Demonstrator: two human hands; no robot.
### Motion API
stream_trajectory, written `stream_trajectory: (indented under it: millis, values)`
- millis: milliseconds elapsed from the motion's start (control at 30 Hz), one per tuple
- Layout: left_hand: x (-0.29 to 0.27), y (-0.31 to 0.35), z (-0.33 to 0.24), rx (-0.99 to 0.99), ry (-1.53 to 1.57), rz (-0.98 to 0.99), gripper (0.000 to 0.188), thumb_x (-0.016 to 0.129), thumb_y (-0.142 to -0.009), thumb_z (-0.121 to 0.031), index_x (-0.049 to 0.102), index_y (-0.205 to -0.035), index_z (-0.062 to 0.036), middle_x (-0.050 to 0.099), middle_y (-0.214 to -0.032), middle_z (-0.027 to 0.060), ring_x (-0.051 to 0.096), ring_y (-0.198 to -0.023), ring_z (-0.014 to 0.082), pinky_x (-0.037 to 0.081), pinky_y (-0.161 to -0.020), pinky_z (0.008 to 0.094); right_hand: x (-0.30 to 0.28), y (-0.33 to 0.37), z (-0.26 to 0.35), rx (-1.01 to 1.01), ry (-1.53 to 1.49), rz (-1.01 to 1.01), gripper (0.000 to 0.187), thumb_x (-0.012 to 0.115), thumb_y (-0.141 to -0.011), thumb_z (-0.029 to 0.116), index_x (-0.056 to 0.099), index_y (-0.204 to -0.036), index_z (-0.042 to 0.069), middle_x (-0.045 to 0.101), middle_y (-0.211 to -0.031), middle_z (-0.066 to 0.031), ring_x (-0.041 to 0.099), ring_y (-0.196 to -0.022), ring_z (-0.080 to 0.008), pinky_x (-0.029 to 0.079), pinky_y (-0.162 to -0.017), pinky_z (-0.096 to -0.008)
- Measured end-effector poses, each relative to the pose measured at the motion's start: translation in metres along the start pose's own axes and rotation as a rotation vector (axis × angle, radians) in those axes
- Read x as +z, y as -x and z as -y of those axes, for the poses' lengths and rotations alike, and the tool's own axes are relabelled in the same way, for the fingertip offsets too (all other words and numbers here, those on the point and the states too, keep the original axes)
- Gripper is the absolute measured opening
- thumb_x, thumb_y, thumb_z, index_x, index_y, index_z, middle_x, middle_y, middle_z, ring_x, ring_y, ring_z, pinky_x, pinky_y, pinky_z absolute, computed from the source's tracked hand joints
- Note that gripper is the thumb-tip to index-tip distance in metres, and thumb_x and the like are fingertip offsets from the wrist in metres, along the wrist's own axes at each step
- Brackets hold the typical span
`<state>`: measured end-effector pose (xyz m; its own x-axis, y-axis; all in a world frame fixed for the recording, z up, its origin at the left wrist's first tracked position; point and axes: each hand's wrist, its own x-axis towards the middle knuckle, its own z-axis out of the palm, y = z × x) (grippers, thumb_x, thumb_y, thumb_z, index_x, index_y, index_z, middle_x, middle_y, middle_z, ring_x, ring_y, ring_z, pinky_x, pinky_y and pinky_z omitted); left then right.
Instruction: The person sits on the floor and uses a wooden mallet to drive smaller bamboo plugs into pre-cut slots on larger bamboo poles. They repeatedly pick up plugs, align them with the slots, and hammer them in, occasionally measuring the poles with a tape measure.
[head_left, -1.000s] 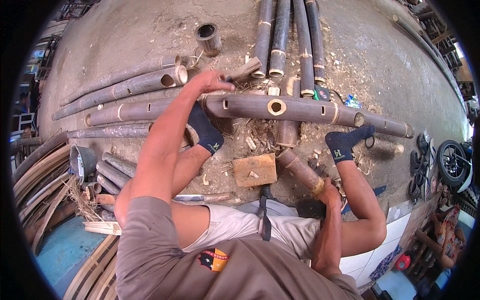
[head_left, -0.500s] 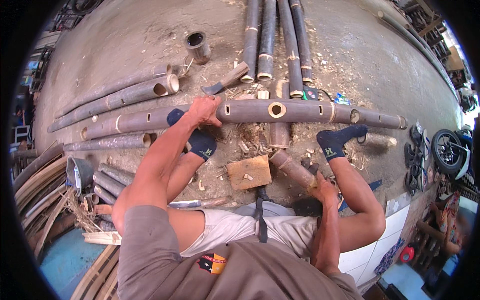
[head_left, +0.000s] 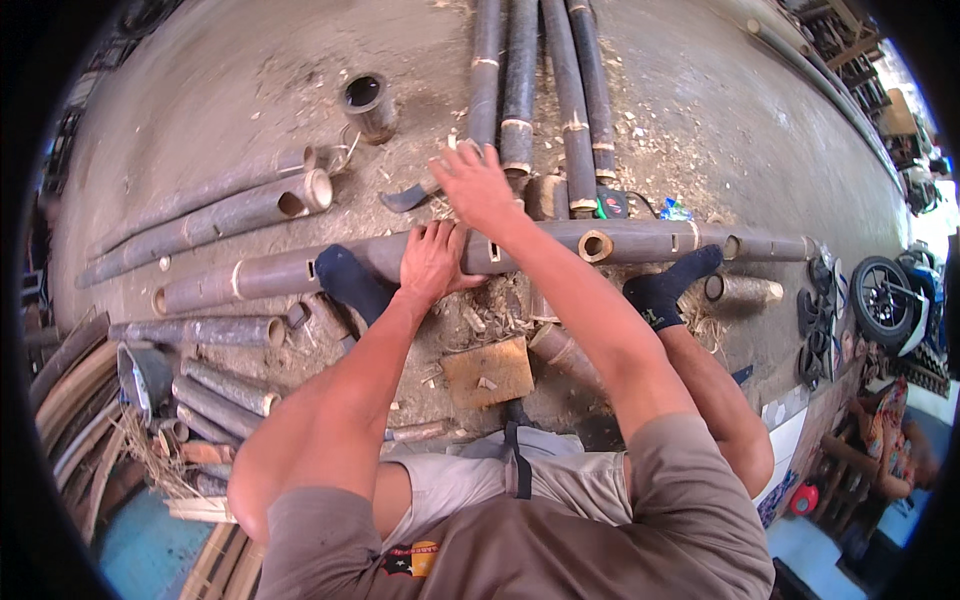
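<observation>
A long dark bamboo pole (head_left: 650,241) lies across in front of me, with small slots and a round, light-rimmed hole cut into it. My left hand (head_left: 432,262) grips the pole left of its middle, fingers over the top and thumb along the near side. Beyond the pole, my right hand (head_left: 478,185) is stretched out, fingers spread, above the wooden handle of a billhook (head_left: 403,198). The hand hides most of that handle, and contact cannot be made out. My feet in dark socks rest against the pole. A short bamboo piece (head_left: 565,355) lies partly under my right forearm.
Several dark bamboo poles (head_left: 518,90) lie beyond, pointing away. Left are more bamboo lengths (head_left: 215,220) and a dark container (head_left: 368,105). A wooden block (head_left: 488,372) sits between my legs among chips. Sandals (head_left: 815,320) and a motorbike wheel (head_left: 885,298) are at right.
My right hand has let go of the short bamboo piece and moved forward over the pole to the billhook handle. The pole has shifted right, and my left hand still grips it.
</observation>
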<state>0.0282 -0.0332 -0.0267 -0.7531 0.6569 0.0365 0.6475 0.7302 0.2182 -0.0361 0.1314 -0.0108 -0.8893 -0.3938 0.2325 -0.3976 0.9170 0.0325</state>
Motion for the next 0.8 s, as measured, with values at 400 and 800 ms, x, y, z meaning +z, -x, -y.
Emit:
stream_trajectory:
  millis: [400,800]
  values:
    - [0.004,0.004,0.000,0.022,0.041,-0.082,0.099,0.094,-0.057,-0.058,0.062,-0.134,-0.0046,0.062,-0.122,0.0095,0.058,-0.116,0.0283,0.045,-0.101,0.0444,-0.003,-0.029,-0.008,0.128,0.109,0.444,0.036,0.062,-0.099,0.030,0.068,-0.128,0.010,0.068,-0.125,-0.0102,0.065,-0.121,-0.0328,0.042,-0.110,-0.0598]
    - [-0.006,-0.002,0.020,0.010,0.033,0.168,0.096,0.095,-0.061,-0.053,0.056,-0.135,-0.0082,0.066,-0.125,0.0151,0.062,-0.123,0.0353,0.047,-0.104,0.0579,-0.102,0.178,0.097,1.245,-1.414,0.083,0.040,0.071,-0.095,0.030,0.059,-0.116,-0.002,0.070,-0.087,-0.0159,0.071,-0.069,-0.0255,0.055,-0.066,-0.0408]
